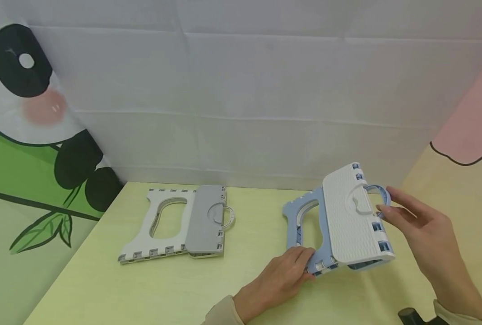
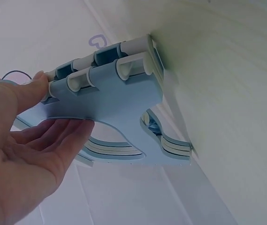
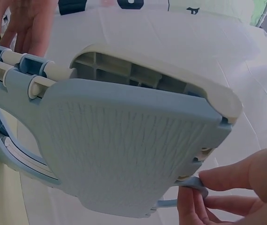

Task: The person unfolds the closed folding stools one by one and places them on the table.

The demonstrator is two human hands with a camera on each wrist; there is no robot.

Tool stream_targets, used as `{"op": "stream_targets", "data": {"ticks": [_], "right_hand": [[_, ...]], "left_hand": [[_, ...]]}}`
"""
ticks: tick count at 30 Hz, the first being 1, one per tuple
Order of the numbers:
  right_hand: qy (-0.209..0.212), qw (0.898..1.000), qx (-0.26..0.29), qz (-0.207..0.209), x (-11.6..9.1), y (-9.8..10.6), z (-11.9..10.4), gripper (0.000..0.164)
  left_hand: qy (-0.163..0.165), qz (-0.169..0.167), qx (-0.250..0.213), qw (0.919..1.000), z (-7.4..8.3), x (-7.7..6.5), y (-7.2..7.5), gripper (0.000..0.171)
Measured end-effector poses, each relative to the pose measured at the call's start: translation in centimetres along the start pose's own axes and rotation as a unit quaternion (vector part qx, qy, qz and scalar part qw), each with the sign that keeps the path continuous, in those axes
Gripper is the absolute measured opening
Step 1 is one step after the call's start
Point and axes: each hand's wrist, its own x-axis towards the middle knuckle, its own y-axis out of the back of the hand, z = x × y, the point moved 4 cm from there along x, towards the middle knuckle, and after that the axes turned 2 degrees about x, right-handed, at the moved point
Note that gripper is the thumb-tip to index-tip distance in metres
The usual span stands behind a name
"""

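Note:
A blue and white folding step stool (image 1: 348, 216), folded flat, is held tilted up over the table at the right. My left hand (image 1: 279, 275) grips the lower edge of its blue leg frame, thumb on the hinged side and fingers through the cutout, as the left wrist view shows on the stool (image 2: 110, 89). With thumb and fingers, my right hand (image 1: 428, 230) pinches the blue loop handle (image 1: 383, 196) on the stool's right edge. From below, the right wrist view shows the ribbed blue panel (image 3: 119, 145) and the right hand (image 3: 246, 187) at the handle.
A second folded step stool (image 1: 204, 221), grey and white, lies flat on the pale yellow table (image 1: 151, 293) to the left, its ring handle facing right. Behind the table hangs a creased white cloth (image 1: 257, 90). A dark object (image 1: 411, 316) shows near the right sleeve.

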Motion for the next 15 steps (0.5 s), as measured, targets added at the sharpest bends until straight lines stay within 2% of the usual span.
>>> {"op": "stream_targets", "data": {"ticks": [10,15], "right_hand": [[0.029,0.999,0.009,0.01,0.3,-0.9,-1.4,0.053],[0.036,0.997,-0.062,0.023,0.2,-1.1,-2.0,0.053]], "left_hand": [[-0.007,0.009,-0.033,0.9994,0.1,0.1,0.2,0.049],[-0.01,0.006,-0.034,0.9994,0.1,0.2,0.1,0.049]]}}
